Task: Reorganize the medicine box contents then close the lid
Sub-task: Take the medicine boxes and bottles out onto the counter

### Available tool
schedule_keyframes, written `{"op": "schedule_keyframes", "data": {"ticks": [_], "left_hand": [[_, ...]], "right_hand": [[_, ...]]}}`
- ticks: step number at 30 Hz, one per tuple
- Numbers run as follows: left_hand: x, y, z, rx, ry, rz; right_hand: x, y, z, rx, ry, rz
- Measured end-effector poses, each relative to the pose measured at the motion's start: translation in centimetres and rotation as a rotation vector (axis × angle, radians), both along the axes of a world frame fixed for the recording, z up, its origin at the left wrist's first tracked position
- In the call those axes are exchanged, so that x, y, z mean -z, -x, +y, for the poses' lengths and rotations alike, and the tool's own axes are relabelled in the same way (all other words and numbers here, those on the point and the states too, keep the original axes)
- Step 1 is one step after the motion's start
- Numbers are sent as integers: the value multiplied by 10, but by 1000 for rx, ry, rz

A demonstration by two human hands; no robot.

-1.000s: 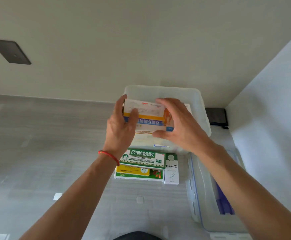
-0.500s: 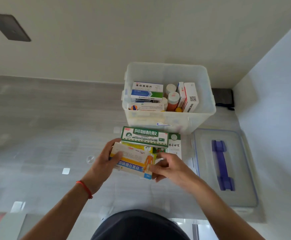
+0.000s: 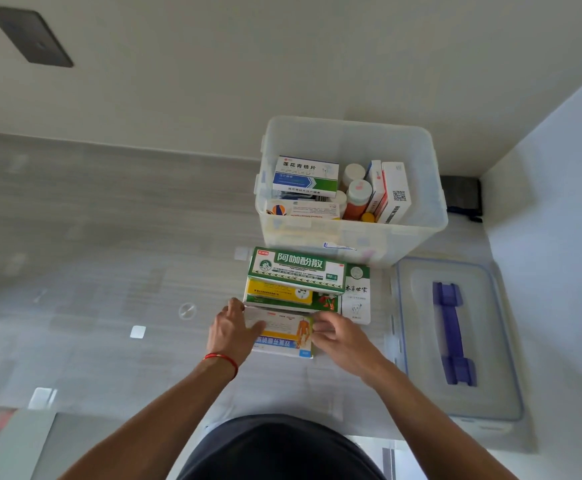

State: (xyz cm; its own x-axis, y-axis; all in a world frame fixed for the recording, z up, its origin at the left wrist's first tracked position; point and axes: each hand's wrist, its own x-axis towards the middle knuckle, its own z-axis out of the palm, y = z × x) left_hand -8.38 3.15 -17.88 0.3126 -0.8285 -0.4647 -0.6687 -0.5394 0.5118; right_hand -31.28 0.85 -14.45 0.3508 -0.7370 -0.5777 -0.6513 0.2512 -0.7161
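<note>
Both hands are on the yellow-and-white medicine carton (image 3: pixel 284 332) lying flat on the table (image 3: pixel 109 258): left hand (image 3: pixel 231 329) gripping its nine o'clock end, right hand (image 3: pixel 339 336) pinching the three o'clock end. The open medicine box (image 3: pixel 351 237) stands at twelve o'clock beyond the green carton (image 3: pixel 298 270); its lid (image 3: pixel 455 341) lies at three o'clock.

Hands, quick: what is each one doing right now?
Left hand: fingers grip the left end of the orange-striped medicine carton on the table.
Right hand: fingers pinch the same carton's right end.
</note>
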Motion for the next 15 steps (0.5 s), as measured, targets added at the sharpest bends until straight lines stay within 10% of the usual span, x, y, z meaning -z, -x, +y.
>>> {"op": "schedule_keyframes", "data": {"ticks": [4, 10, 15], "left_hand": [[-37, -9, -7, 71, 118, -98], [-140, -4, -87, 122, 902, -74], [-152, 16, -163, 245, 635, -90]], "right_hand": [[-33, 4, -3, -215, 295, 146], [-130, -4, -100, 8, 904, -65], [-128, -28, -221, -101, 725, 375]]}}
